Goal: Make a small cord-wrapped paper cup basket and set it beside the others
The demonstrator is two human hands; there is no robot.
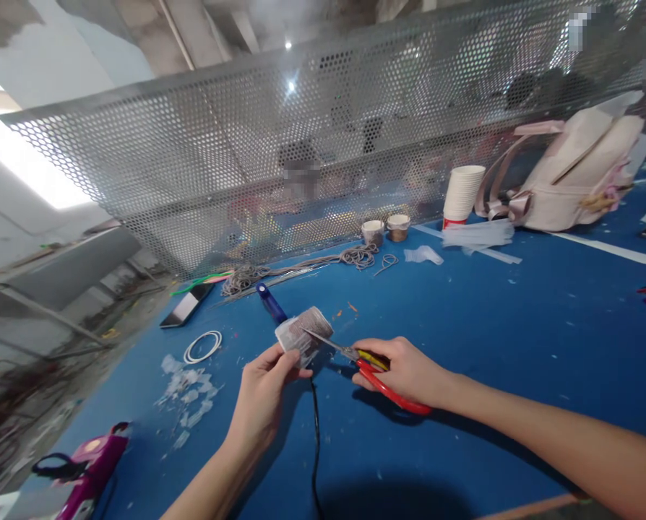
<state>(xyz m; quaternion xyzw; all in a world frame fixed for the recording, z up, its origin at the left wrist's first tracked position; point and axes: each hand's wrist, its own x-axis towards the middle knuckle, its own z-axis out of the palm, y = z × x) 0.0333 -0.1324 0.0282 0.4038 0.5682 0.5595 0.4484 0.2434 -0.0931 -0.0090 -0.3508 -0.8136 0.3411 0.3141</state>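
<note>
My left hand (267,386) is closed around the lower end of a small cup (308,325), which lies tilted on its side. Grey-brown cord seems to be wound about the cup, and a whitish film-like piece covers its near part. In my right hand (404,368) are scissors (380,379) with red and yellow handles. Their pointed tips rest at or just over the cup's side; whether they touch it I cannot tell. Just behind the cup, a blue tool handle (272,303) sticks out, its other end hidden. A black cable (316,440) runs toward me from below the cup.
Bundles of grey cord (247,278), a phone (187,305), a white ring (202,347) and whitish scraps (190,393) lie on the blue table (464,332). Farther back stand two small cups (398,227), stacked paper cups (464,193), a backpack (566,177) and a perforated metal screen (220,159).
</note>
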